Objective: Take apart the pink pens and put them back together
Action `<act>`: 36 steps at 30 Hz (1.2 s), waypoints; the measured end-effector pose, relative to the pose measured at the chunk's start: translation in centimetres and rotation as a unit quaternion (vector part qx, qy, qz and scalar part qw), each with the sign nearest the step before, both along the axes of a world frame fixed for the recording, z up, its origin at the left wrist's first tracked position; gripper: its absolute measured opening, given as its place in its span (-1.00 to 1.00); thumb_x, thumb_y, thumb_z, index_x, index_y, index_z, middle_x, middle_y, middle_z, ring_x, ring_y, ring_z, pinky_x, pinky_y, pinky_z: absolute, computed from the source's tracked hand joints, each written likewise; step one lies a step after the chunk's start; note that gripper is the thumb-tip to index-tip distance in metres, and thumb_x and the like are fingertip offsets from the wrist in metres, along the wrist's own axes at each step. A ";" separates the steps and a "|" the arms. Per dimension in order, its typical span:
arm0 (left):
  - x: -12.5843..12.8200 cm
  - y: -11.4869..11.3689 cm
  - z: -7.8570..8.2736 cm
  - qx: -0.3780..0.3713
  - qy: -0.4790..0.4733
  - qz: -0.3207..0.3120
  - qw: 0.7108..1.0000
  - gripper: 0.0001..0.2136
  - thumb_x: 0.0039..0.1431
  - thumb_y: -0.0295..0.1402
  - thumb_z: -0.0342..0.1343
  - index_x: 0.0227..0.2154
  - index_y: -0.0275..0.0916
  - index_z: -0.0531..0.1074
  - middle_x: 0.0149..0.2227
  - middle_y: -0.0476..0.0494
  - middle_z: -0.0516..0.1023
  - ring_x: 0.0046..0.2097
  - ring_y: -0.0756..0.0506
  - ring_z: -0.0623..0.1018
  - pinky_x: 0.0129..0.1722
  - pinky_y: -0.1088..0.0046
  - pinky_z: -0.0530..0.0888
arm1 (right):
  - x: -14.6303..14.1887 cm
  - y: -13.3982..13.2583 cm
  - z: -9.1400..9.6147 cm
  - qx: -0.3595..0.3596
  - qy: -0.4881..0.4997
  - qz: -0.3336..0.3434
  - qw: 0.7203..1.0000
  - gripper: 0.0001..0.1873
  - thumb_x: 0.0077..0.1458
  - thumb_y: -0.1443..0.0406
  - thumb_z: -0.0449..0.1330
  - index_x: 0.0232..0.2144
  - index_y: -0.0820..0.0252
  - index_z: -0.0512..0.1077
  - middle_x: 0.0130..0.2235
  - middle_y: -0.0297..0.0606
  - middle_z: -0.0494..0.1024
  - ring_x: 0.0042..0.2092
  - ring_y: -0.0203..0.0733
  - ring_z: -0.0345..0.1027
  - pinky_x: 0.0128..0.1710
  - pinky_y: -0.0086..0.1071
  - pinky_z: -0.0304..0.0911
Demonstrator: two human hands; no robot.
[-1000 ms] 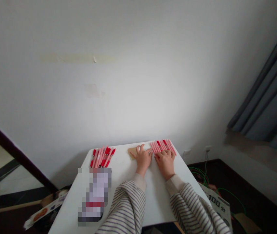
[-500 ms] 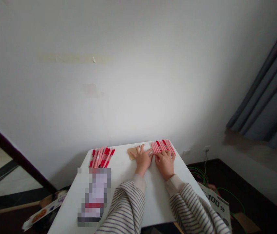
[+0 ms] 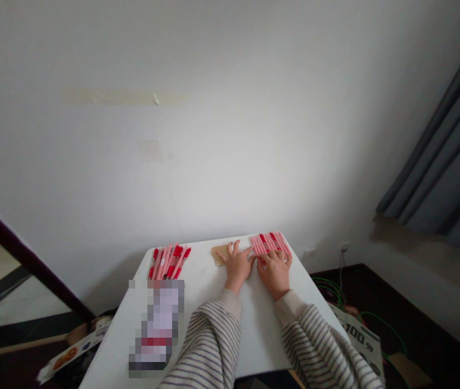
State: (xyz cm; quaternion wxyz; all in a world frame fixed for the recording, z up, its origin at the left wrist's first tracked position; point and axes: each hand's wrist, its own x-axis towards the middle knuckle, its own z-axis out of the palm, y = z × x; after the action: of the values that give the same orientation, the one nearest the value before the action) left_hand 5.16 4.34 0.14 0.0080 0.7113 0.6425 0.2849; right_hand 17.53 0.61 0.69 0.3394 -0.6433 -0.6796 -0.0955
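Pink and red pens point(image 3: 269, 241) lie side by side in a close row at the far right of the white table. My left hand point(image 3: 238, 266) is at the row's left side, its outer fingers spread and its index finger and thumb by the edge pen. Over the near ends of these pens, my right hand point(image 3: 274, 273) has its fingers bent and gripping across the row; the ends are hidden under it. Partly behind my left hand is a flat brown piece point(image 3: 219, 254). A looser group of pink and red pens point(image 3: 168, 262) lies at the far left.
The white table point(image 3: 205, 281) stands against a pale wall point(image 3: 230, 135). A pixelated object point(image 3: 159, 327) lies on its left side. Green cables point(image 3: 337, 289) and a printed box point(image 3: 362, 337) are on the floor at right, under a grey curtain point(image 3: 444, 178).
Almost nothing differs. Both hands stay in place by the right row of pens, with only a very slight shift in the right fingers.
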 end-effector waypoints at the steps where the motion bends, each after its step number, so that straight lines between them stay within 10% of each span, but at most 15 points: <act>1: 0.0 0.0 0.1 0.000 -0.001 0.001 1.000 -0.71 0.13 -0.09 0.03 -0.08 0.23 0.46 0.22 -0.08 0.25 0.24 -0.35 0.11 0.14 -0.44 -0.23 | 0.0 0.0 0.0 -0.001 0.001 0.001 1.000 -0.85 0.07 0.29 0.17 -0.33 0.03 0.55 -0.26 -0.20 0.53 -0.06 0.00 0.18 0.09 0.00 -0.22; 12: -0.4 -0.4 0.3 0.032 0.000 0.029 0.999 -0.70 0.11 -0.15 0.06 -0.07 0.17 0.46 0.16 -0.06 0.33 0.20 -0.31 0.18 0.15 -0.42 -0.20 | 0.1 0.5 -0.8 -0.001 0.006 -0.012 1.000 -0.86 0.09 0.26 0.17 -0.33 0.07 0.54 -0.24 -0.22 0.52 -0.06 -0.03 0.16 0.05 -0.08 -0.17; 20: -3.0 -2.0 0.6 0.069 0.011 0.032 0.997 -0.73 0.17 -0.26 0.02 -0.10 -0.05 0.49 0.03 -0.14 0.45 0.10 -0.20 0.31 0.21 -0.06 0.05 | 0.1 0.6 -0.8 -0.010 0.018 0.037 0.999 -0.84 0.10 0.33 0.15 -0.31 0.11 0.54 -0.25 -0.21 0.49 -0.10 -0.08 0.19 -0.06 -0.23 0.01; 36: -8.6 -5.0 1.5 0.060 0.123 0.139 0.981 -0.72 0.23 -0.29 -0.11 -0.18 -0.17 0.49 -0.24 -0.17 0.48 -0.16 -0.14 0.40 -0.16 0.31 0.28 | -1.2 0.3 -0.2 -0.028 -0.040 0.119 0.992 -0.79 0.12 0.37 0.14 -0.23 0.07 0.53 -0.21 -0.22 0.48 -0.08 -0.10 0.19 -0.05 -0.23 0.03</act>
State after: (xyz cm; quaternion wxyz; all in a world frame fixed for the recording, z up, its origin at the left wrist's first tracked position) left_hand -3.47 -0.67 1.65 -0.1531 0.6439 0.7129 0.2317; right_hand 16.35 0.91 0.46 0.3030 -0.5627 -0.7667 -0.0606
